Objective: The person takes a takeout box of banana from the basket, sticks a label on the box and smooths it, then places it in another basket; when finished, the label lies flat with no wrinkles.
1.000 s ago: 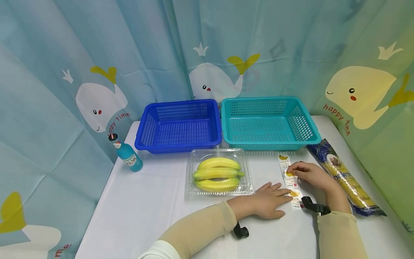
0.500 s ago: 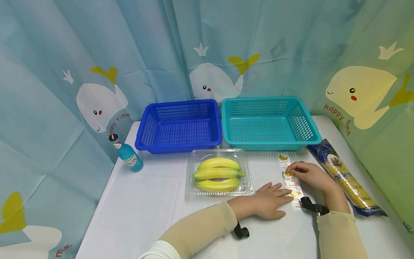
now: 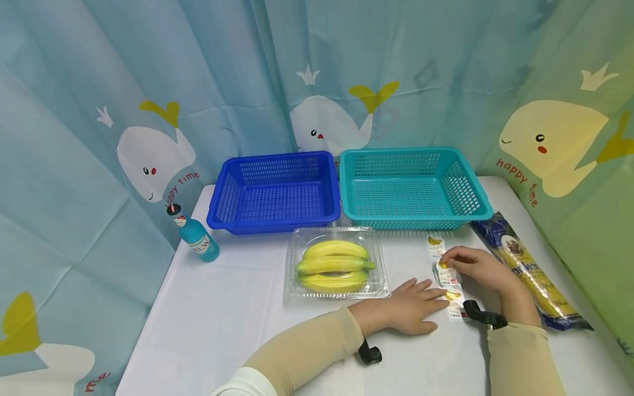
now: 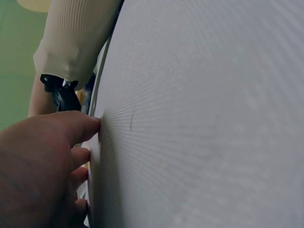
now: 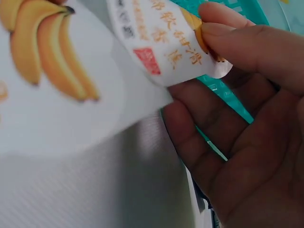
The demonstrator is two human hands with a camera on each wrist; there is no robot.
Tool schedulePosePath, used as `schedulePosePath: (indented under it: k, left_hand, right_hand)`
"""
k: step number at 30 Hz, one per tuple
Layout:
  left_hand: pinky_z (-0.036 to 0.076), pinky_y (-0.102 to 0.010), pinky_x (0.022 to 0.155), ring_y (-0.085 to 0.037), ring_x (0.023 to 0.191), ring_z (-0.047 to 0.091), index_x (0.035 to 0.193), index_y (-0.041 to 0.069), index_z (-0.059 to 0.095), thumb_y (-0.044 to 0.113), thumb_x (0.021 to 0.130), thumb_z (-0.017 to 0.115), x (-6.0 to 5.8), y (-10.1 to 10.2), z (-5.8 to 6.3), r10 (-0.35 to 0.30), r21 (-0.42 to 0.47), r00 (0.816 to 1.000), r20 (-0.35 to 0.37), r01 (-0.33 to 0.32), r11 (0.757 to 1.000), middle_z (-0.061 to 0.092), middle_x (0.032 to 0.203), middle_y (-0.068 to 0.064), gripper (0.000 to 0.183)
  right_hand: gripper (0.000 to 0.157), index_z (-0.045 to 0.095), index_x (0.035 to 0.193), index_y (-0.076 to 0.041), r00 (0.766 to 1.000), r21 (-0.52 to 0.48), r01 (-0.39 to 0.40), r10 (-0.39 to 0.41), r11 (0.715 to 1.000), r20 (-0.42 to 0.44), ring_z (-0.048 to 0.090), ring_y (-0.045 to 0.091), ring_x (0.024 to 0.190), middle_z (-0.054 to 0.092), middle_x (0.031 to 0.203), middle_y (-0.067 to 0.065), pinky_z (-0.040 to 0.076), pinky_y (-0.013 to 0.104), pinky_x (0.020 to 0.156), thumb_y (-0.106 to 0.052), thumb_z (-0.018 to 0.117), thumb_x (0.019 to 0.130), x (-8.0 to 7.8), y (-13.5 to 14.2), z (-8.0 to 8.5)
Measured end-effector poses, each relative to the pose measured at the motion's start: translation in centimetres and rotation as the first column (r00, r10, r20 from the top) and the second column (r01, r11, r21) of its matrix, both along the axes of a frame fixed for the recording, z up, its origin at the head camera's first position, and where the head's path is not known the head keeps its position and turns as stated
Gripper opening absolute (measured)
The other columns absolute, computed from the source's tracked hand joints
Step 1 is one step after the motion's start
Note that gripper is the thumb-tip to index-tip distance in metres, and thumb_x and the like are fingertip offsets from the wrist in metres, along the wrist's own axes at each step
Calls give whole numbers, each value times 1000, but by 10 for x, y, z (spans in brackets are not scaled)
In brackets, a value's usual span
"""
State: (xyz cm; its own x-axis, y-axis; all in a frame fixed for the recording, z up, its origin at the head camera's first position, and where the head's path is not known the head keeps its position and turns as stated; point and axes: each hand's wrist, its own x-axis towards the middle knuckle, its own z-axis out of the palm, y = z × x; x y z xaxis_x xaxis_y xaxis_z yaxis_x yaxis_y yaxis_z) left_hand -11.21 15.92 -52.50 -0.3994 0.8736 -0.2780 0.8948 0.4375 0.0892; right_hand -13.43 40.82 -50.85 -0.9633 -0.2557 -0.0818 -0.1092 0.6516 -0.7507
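Observation:
A strip of white banana stickers (image 3: pixel 437 248) lies on the table in the head view. My right hand (image 3: pixel 477 268) pinches the middle sticker (image 5: pixel 171 40) between thumb and index finger, at its banana-picture end. In the right wrist view that sticker curves up from the strip, while its other end meets the backing. My left hand (image 3: pixel 412 307) lies flat with spread fingers, fingertips on the lowest sticker (image 3: pixel 454 311). Left of the strip, a clear plastic clamshell box (image 3: pixel 378 264) holds several yellow-green bananas (image 3: pixel 335 266).
A blue basket (image 3: pixel 273 224) and a teal basket (image 3: pixel 416 221) stand side by side at the back. A blue bottle (image 3: pixel 199 240) stands on the far left. On the right, a blue-and-yellow packet (image 3: pixel 527 269) lies beside my right forearm.
My right hand shifts only slightly around the middle sticker, keeping its pinch. My left hand, the box and the baskets stay where they were.

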Motion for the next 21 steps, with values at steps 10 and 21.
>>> schedulePosePath:
  k: [10, 21]
  left_hand:
    - [10, -33, 125, -11, 154, 4, 156, 43, 16, 60, 100, 38, 0, 0, 0, 4, 6, 1000, -12, -4, 1000, 8, 164, 22, 62]
    - [12, -34, 125, -12, 154, 8, 158, 39, 14, 62, 98, 40, 2, 0, 2, -1, 16, 1000, -28, 2, 1000, 10, 165, 18, 69]
  right_hand:
    - [20, 67, 115, -11, 1000, -31, 14, -14, 999, -19, 56, 1, 89, 68, 107, -4, 47, 19, 74, -21, 58, 101, -1, 5, -6]
    - [25, 59, 119, -4, 998, -43, 19, -21, 999, -62, 51, -1, 90, 60, 113, 4, 48, 18, 71, -11, 64, 96, -1, 1, -6]
